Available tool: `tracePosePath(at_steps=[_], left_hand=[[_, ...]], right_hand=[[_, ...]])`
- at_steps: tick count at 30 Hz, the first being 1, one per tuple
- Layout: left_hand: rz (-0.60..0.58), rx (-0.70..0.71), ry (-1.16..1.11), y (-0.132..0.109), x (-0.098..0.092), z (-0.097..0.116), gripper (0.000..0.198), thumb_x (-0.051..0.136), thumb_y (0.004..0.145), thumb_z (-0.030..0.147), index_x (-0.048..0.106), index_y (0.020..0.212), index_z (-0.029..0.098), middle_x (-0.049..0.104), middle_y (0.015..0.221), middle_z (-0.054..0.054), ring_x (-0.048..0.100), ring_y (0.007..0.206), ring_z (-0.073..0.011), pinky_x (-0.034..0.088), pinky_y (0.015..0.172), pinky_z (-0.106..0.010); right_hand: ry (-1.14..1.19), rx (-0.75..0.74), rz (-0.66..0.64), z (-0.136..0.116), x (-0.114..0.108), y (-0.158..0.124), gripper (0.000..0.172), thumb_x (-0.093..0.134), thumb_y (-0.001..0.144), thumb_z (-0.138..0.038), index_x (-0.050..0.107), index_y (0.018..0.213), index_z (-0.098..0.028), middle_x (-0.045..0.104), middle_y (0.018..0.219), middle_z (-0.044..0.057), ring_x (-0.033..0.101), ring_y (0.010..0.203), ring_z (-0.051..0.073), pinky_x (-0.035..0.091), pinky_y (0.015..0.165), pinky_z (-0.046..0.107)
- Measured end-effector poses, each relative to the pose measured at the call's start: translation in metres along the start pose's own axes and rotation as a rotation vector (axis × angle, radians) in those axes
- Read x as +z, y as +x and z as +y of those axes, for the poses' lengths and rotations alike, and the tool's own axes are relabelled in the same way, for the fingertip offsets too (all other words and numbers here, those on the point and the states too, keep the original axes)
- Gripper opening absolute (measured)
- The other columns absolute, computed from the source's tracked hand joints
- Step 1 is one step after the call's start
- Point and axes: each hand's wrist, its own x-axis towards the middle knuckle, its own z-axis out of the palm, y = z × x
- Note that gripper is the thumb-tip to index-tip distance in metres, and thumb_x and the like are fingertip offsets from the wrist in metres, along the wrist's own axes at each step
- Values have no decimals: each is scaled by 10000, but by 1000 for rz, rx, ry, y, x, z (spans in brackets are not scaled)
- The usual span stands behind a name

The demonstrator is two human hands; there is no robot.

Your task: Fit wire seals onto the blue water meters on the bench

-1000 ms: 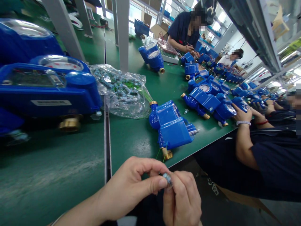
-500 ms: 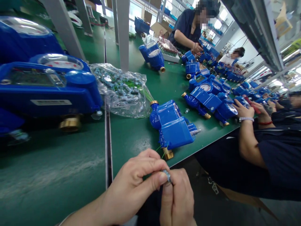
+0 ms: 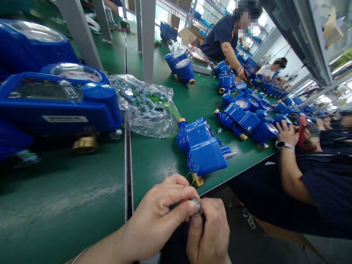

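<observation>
My left hand point(image 3: 159, 216) and my right hand point(image 3: 210, 233) meet at the near edge of the green bench point(image 3: 154, 161), both pinched on a small grey seal piece point(image 3: 197, 205). A thin green wire point(image 3: 192, 175) runs from it up to the brass outlet of a blue water meter point(image 3: 202, 146) lying just beyond my fingers. A clear plastic bag of small seal parts point(image 3: 144, 106) lies behind that meter.
Large blue meters point(image 3: 55, 99) stand at the left. More blue meters point(image 3: 242, 115) crowd the bench to the right, where a seated co-worker's hand point(image 3: 287, 134) handles one. Another person works at the far end. Grey posts point(image 3: 147, 36) rise from the bench.
My hands have stayed pinched on the seal piece, shifting only slightly. The co-worker at the right has brought a red tool up beside their meter.
</observation>
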Motion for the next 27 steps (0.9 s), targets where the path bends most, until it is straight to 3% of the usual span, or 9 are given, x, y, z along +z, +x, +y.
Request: tracePosePath(at_steps=[3,8,10,13,15,17,20,24,27], left_hand=[[-2,-11,-22,0,0,0,266,454,913,231,571,681,177,558,661,11,496,802,-145,382,750,-229],[-55,44,11,2,0,0,242,440,918,194,599,735,194,567,696,16,486,860,-146,373,847,-248],[27,58,90,1,2,0,200,470,905,211,639,799,224,565,822,0,474,920,-158,356,894,-280],[259,28,230,-5,4,-2,109,576,847,289,675,891,273,469,1103,-30,432,1037,-192,343,921,-309],[355,19,250,-10,4,-4,158,598,826,342,654,937,245,471,1096,-44,456,1007,-191,376,871,-289],[325,-29,255,-12,3,-7,209,557,844,388,609,834,185,533,837,-19,512,779,-145,401,680,-234],[96,-143,316,-10,2,-9,387,413,912,398,462,603,171,451,542,39,432,504,-96,280,482,-226],[-62,-145,385,-5,6,-7,411,300,951,340,416,594,173,462,562,34,442,522,-99,286,511,-229],[-35,-64,432,-6,9,-3,345,300,949,296,445,659,180,489,623,21,463,585,-118,319,561,-234]], right_hand=[[0,2,-18,1,0,0,151,470,838,-122,542,971,-132,586,786,85,502,710,178,393,640,324],[791,643,-267,-3,2,9,307,315,914,-283,344,616,-216,291,472,-63,287,409,88,320,415,222],[932,733,-296,-3,3,10,329,262,926,-328,293,616,-224,233,467,-79,225,387,77,284,378,209],[738,583,-219,1,-1,6,310,296,923,-324,385,650,-206,354,531,-44,337,454,89,312,430,213],[426,293,-184,5,-5,3,219,337,905,-235,470,737,-191,454,613,-7,427,548,113,358,509,237],[164,8,-174,11,-8,2,140,373,870,-146,510,852,-165,517,683,28,464,627,143,384,586,282],[-39,-219,-185,18,-9,3,130,426,838,-112,525,922,-121,561,734,70,476,677,180,393,633,337],[-54,-252,-216,20,-7,5,157,458,828,-116,546,958,-106,589,790,94,503,731,203,402,677,369],[307,99,-267,12,-4,7,147,383,873,-146,520,820,-159,545,693,39,495,637,151,411,608,304]])
